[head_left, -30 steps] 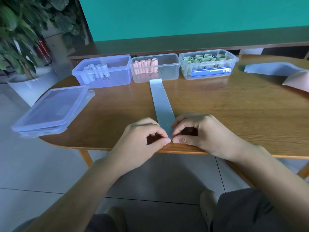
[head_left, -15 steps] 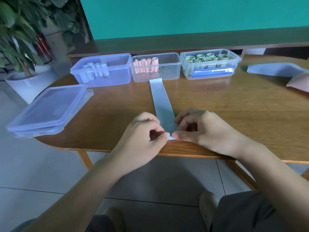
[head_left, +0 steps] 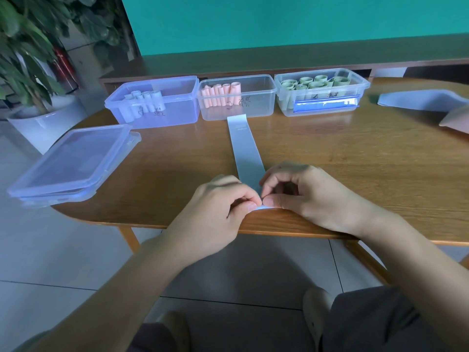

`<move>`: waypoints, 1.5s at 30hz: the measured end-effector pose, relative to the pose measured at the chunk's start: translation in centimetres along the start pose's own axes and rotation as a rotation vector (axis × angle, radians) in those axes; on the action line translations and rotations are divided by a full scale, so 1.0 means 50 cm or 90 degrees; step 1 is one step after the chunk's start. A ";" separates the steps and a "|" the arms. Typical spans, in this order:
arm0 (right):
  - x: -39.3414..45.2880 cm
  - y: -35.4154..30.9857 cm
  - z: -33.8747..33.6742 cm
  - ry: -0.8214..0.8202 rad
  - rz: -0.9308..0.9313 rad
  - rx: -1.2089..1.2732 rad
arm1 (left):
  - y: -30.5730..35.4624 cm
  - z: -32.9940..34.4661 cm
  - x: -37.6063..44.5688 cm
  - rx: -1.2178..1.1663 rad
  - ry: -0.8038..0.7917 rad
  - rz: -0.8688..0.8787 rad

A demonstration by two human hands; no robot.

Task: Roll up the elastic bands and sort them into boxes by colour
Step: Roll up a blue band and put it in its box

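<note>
A pale blue elastic band [head_left: 245, 146] lies flat on the wooden table [head_left: 330, 158], running from the pink box towards me. My left hand [head_left: 215, 214] and my right hand [head_left: 302, 194] both pinch its near end at the table's front edge, thumbs and fingertips together on the curled tip. At the back stand three boxes: a blue-tinted box [head_left: 175, 115] with pale blue rolls [head_left: 143, 97], a clear box [head_left: 258, 107] with pink rolls [head_left: 220, 94], and a clear box [head_left: 360, 85] with green rolls [head_left: 314, 82].
Stacked box lids [head_left: 71, 163] overhang the table's left edge. Unrolled bands, a blue band [head_left: 416, 100] and a pink band [head_left: 456, 120], lie at the far right. A potted plant [head_left: 33, 80] stands on the floor at the left.
Both hands stayed at the band's near end while the fingers shifted slightly, curling the tip a little tighter. The view drifted slightly.
</note>
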State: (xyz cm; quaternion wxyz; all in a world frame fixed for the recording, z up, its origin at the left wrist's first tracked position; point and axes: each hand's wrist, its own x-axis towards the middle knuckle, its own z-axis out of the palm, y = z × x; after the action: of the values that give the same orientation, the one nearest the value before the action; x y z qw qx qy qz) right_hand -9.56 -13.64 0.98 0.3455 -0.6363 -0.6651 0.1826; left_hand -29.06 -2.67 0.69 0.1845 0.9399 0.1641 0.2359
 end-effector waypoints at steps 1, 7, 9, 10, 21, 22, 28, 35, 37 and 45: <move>-0.001 0.002 0.001 0.003 -0.019 -0.011 | 0.001 -0.001 -0.001 0.000 -0.002 -0.005; -0.014 0.000 0.006 0.013 -0.109 -0.106 | 0.003 -0.001 0.008 -0.005 0.015 -0.048; -0.020 0.000 0.004 0.017 -0.108 -0.114 | 0.003 0.000 0.009 0.000 0.015 -0.053; -0.022 -0.001 0.002 0.018 -0.100 -0.111 | 0.003 0.001 0.009 0.006 0.015 -0.054; -0.023 0.008 0.007 0.042 -0.091 -0.107 | 0.000 0.006 0.008 -0.009 0.008 -0.034; -0.024 0.007 0.008 0.044 -0.093 -0.111 | 0.000 0.006 0.008 -0.013 0.009 -0.033; -0.026 0.004 0.015 0.068 -0.099 -0.132 | -0.006 0.013 0.005 0.014 0.005 -0.001; -0.018 0.003 0.019 0.137 -0.034 -0.100 | 0.000 0.013 0.001 0.089 0.027 0.039; -0.016 0.001 0.019 0.139 -0.022 -0.096 | 0.000 0.014 0.000 0.104 0.034 0.046; -0.008 -0.003 0.026 0.155 0.024 -0.110 | -0.004 0.010 -0.007 0.070 0.048 0.033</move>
State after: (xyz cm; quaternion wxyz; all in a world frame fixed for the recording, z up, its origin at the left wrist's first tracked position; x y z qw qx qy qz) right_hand -10.57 -13.80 0.11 0.3640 -0.6934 -0.6196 0.0525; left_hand -29.12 -2.78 0.06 0.1202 0.9429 0.1590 0.2668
